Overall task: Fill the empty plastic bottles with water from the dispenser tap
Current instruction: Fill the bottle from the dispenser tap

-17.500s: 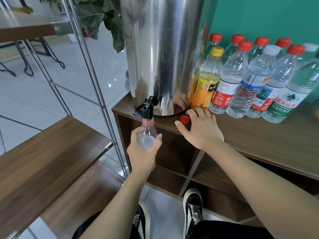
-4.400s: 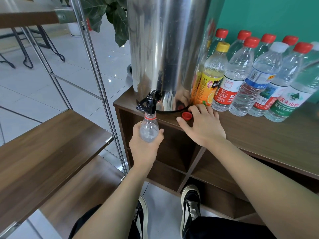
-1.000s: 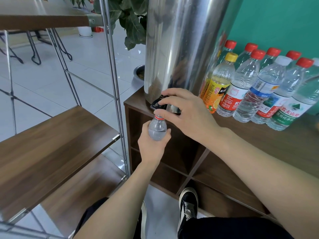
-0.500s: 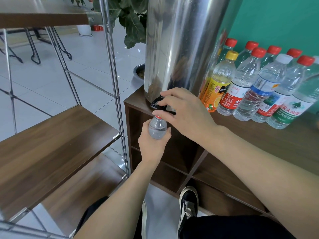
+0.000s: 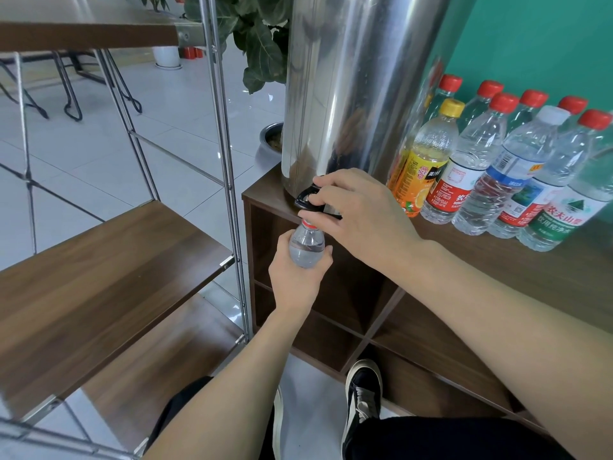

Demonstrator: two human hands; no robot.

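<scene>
Two hands busy | left hand gripping bottle under tap | right hand pinching tap lever | risk: overflow if closed late; spill if mouth drifts off spout

Capped bottles crowd the cabinet top right of the dispenser.

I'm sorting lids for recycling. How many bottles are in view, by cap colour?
Red cap: 6
Yellow cap: 1
White cap: 1
No cap, bottle in left hand: 1
Total: 9
</scene>
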